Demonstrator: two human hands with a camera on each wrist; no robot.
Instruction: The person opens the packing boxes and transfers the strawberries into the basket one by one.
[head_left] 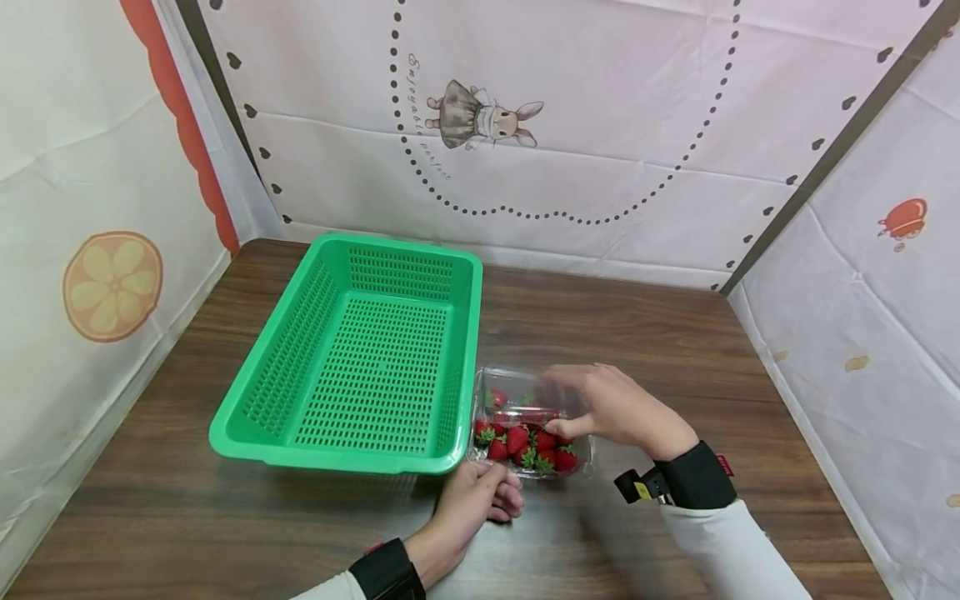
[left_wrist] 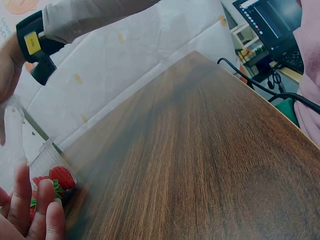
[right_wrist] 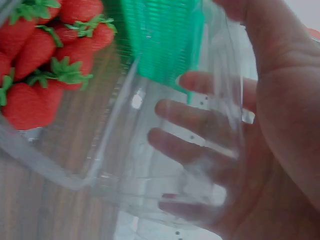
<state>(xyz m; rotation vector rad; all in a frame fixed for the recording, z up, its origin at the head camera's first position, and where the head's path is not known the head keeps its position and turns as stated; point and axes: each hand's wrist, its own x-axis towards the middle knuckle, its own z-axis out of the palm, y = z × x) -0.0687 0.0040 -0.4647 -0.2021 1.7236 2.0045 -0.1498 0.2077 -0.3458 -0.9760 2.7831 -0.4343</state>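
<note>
A clear plastic clamshell box of red strawberries with green leaves sits on the table. Its clear lid is tilted up from the strawberries. My right hand holds the lid: its fingers show through the plastic on the far side, and the thumb lies on the near side over the fruit. Close to the box's front edge, my left hand rests by the table with loosely curled fingers and nothing visible in them. Whether it touches the box is unclear. Left of the box stands a green perforated basket.
Brown wooden tabletop extends around the box. Printed white cloth walls off the back and both sides. In the left wrist view, a black cable and a laptop lie beyond the table edge.
</note>
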